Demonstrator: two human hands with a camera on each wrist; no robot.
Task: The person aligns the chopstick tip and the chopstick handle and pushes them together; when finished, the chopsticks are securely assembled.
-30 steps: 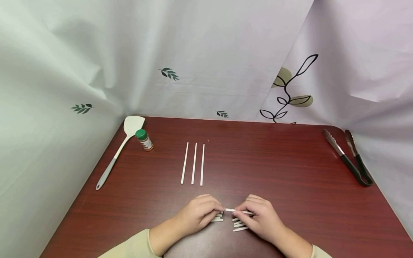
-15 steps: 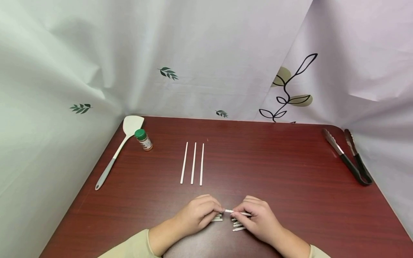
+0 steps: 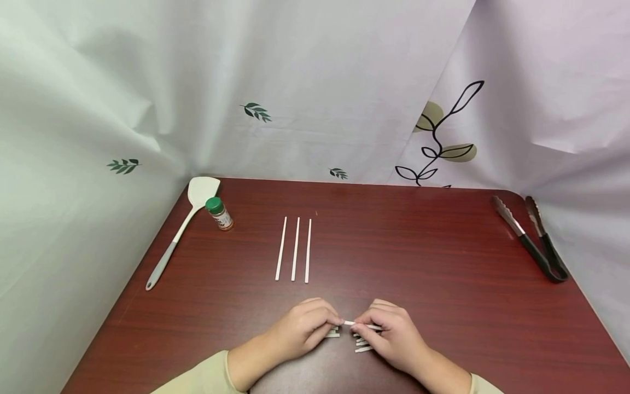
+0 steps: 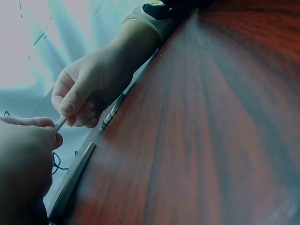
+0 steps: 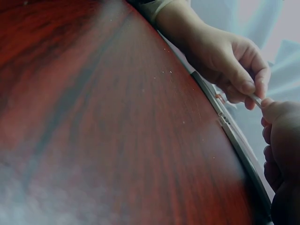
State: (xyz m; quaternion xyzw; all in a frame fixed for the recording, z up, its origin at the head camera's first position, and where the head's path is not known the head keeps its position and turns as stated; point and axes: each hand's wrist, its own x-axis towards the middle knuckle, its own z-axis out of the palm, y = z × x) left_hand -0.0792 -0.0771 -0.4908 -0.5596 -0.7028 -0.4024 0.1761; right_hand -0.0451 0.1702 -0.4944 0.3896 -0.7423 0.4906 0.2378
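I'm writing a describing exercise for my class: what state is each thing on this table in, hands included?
Held stick: pinched, short stretch exposed
Left hand: pinching that stick
Right hand: pinching it too
Sticks under the hands: lying, partly hidden
Three sticks: lying side by side, apart
Jar: upright, green lid on
Spatula: lying flat
Tongs: lying, arms spread

A slim white stick (image 3: 349, 323) was held just above the table (image 3: 418, 262), pinched at one side by the left hand (image 3: 304, 327) and at the other by the right hand (image 3: 394, 332), sloping slightly down toward the right, its outer ends partly hidden by the fingers. Beneath the left hand, blunt-ended white pieces (image 3: 333, 335) lay on the tabletop, while under the right hand more white pieces (image 3: 363, 348) lay side by side, mostly covered, their tips pointing left.
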